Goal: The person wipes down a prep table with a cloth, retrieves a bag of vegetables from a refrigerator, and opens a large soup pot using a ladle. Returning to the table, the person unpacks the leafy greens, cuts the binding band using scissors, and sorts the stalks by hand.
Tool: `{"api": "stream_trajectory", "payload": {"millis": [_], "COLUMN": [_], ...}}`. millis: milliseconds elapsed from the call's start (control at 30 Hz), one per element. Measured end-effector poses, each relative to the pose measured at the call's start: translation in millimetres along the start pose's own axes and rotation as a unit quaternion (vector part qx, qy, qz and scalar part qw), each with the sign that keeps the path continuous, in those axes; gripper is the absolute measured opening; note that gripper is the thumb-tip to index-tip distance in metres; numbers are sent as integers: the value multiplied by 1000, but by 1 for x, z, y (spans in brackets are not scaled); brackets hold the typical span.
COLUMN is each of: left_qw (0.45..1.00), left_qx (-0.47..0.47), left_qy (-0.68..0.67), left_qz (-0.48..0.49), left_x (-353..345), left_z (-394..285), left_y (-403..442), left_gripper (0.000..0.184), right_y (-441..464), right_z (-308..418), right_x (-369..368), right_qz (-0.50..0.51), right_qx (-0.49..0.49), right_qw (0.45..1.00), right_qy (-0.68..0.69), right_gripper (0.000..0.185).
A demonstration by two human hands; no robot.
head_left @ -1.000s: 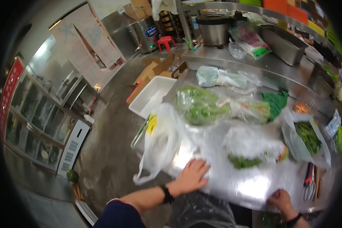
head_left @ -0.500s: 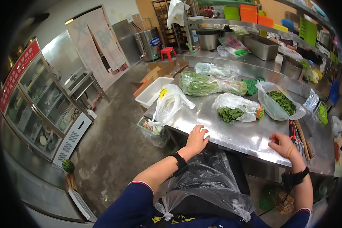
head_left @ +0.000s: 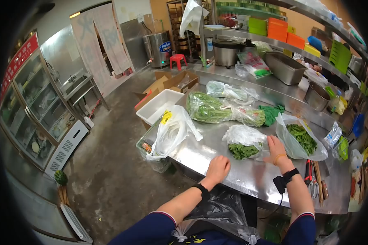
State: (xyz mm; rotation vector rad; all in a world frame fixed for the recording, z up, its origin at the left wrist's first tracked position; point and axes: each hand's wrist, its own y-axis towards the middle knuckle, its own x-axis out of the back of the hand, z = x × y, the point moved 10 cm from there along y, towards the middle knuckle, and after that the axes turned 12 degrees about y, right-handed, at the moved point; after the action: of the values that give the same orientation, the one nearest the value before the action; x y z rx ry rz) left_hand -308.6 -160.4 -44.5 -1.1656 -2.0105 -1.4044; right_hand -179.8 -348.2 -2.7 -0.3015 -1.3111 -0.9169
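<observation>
A shiny steel counter (head_left: 249, 179) stands on a grey floor (head_left: 110, 163). Near its front edge, the left hand (head_left: 218, 169) has curled fingers; whether they hold anything cannot be told. Farther in, the right hand (head_left: 276, 152) is at the right end of a wrapped bundle of greens (head_left: 243, 143), fingers outstretched, grip unclear. A white bag (head_left: 171, 132) drapes the counter's left edge. Beyond: a red stool (head_left: 177, 60), a curtained doorway (head_left: 88, 45).

From my remote station I see a smooth metal tabletop (head_left: 249, 176), glossy with glare. Crinkled, translucent plastic wraps the near bundle of greens (head_left: 243, 135); the carrier bag (head_left: 179, 125) at left is thin, shiny plastic. The far green cloth (head_left: 270, 114) and cardboard boxes (head_left: 167, 83) look matt.
</observation>
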Motion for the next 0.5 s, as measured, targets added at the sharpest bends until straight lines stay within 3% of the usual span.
{"api": "stream_trajectory", "payload": {"millis": [67,167,333,433,500], "left_qw": [1000,1000,1000,1000,1000], "left_qx": [-7,2,12,15,5], "left_qy": [-1,-17,-18,-11,-8], "left_qz": [-2,1,20,22,4], "left_x": [1,0,-1,0,2], "left_z": [-1,2,1,0,-1], "left_y": [0,2,4,4,3], "left_gripper": [8,9,8,8,8], "right_y": [10,19,21,12,-4], "right_z": [-18,-23,-14,0,-1], "right_x": [-20,-19,-10,3,-7], "right_qz": [31,31,96,37,38], "right_qx": [-67,-82,-133,-141,-248], "right_qw": [997,996,986,987,917], "right_qy": [-31,-5,-29,64,311], "right_gripper": [92,96,83,73,67]}}
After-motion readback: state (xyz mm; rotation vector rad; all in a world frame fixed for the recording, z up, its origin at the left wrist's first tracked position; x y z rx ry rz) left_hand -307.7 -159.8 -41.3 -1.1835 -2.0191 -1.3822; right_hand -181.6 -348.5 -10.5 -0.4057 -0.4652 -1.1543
